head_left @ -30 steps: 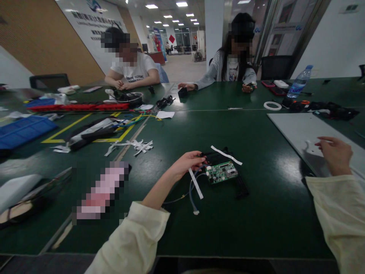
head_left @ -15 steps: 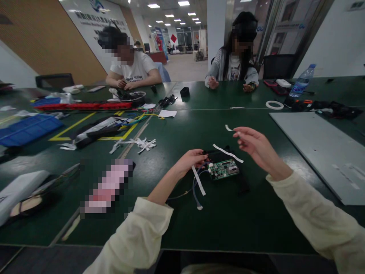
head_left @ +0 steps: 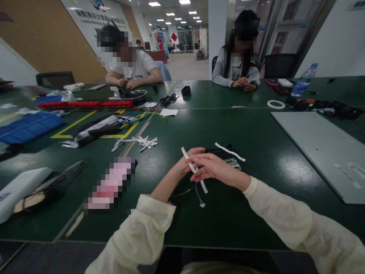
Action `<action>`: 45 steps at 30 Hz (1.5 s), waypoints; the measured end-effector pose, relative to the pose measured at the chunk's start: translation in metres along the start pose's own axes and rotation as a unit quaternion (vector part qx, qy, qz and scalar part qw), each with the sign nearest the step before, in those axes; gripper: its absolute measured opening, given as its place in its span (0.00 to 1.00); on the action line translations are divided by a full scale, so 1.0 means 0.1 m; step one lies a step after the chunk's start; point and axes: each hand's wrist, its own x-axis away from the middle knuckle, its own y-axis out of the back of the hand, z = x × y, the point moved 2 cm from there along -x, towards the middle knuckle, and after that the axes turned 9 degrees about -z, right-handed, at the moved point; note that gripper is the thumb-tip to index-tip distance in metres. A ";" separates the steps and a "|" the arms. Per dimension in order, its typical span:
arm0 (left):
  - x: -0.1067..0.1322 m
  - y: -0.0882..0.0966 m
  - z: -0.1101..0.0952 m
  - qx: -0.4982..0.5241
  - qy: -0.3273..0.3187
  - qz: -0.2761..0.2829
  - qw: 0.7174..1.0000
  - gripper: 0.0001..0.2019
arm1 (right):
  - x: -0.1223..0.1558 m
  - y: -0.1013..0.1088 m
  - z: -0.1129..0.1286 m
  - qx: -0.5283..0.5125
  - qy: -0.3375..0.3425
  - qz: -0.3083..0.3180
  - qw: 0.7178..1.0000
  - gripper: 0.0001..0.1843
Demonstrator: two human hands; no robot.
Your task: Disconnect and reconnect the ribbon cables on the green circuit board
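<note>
A green circuit board (head_left: 234,163) lies on the table with a flat black part (head_left: 219,154) behind it. At its left end my left hand (head_left: 186,163) is closed on the black part, its fingers partly covered. My right hand (head_left: 218,167) crosses in front of the left one, pinching a narrow white tape strip (head_left: 184,153) between thumb and fingers. Below the hands hangs the end of another white strip (head_left: 204,186), beside a grey cable (head_left: 199,198) with a white plug. A curved white strip (head_left: 229,152) rests across the black part. My right hand hides most of the board.
A phone (head_left: 114,182) lies to my left, below a pile of white strips (head_left: 146,142). At right are a grey panel (head_left: 319,152), a tape roll (head_left: 276,104) and a water bottle (head_left: 304,80). A blue bin (head_left: 31,125) stands left. Two people sit opposite.
My right hand has swung left and down with its white strip, from beyond the board to over my left hand. My left hand has hardly moved. The person opposite at right has brought their hands together.
</note>
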 end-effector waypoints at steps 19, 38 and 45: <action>-0.03 -0.17 -0.08 -0.019 0.077 -0.001 0.997 0.10 | 0.80 2.72 0.45 0.583 0.089 -0.552 0.589 0.28; -0.03 -0.16 -0.09 0.003 0.089 -0.001 0.996 0.12 | 1.12 3.74 -0.28 0.566 -0.088 -0.632 0.522 0.40; -0.02 -0.17 -0.12 0.012 0.083 -0.001 0.996 0.14 | 0.95 3.42 -0.35 0.636 -0.032 -0.608 0.474 0.35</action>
